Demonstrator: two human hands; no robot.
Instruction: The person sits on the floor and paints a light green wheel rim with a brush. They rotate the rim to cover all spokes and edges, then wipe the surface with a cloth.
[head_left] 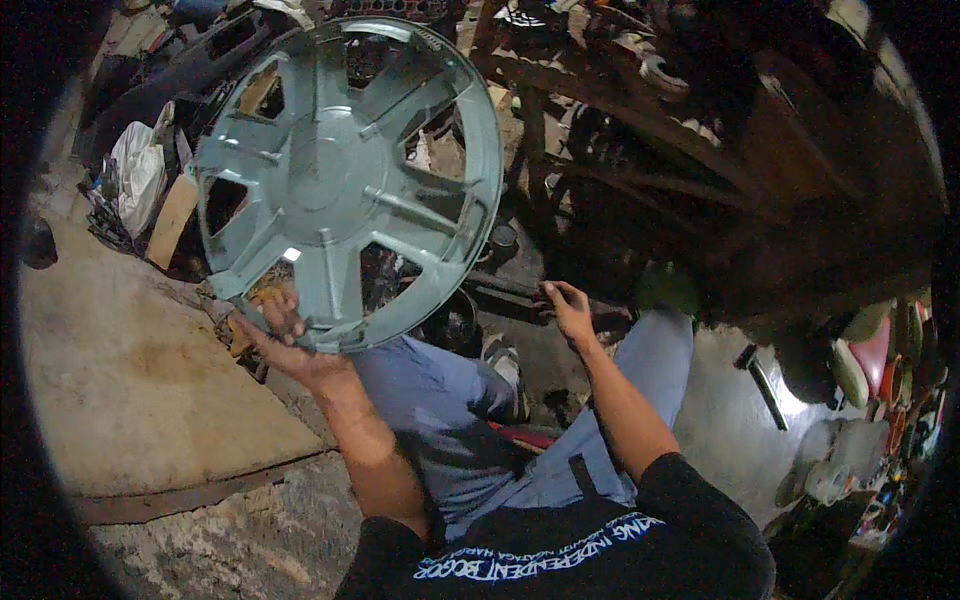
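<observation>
I see round grey-green spoked wheel cover [322, 178] raised, ribbed face to camera; left hand [283, 337] clamps its lower-left edge. Right hand [569, 312] right of it, fingers curled, can't tell whether gripping. Crumpled white bag [138, 172] left of cover; cover blocks clutter [418, 153].

right grip [571, 313] shadowed, contents unclear, black shirt [695, 535] cut off

1. A grey wheel cover [320, 175] is gripped at its lower-left rim by the left hand [285, 342].
2. The right hand [569, 314] is held half-curled, well apart from it.
3. Crumpled white material [137, 178] is seen left of the wheel cover.
</observation>
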